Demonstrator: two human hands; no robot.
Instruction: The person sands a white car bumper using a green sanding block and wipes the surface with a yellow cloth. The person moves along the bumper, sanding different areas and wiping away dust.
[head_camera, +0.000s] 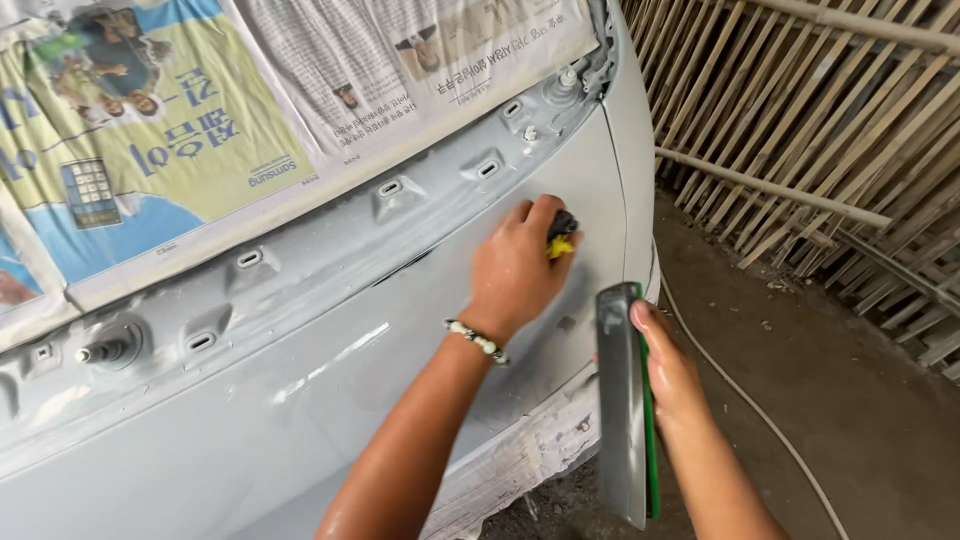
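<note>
Our left hand (515, 270) presses a yellow-black pad (560, 238) on the pale grey, wet-looking car panel (300, 400), fingers closed round it. Right hand (665, 370) grips a grey-green squeegee (625, 400) just beside the panel.

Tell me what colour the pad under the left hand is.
Yellow and black pad, pressed by the left hand; head view.
</note>
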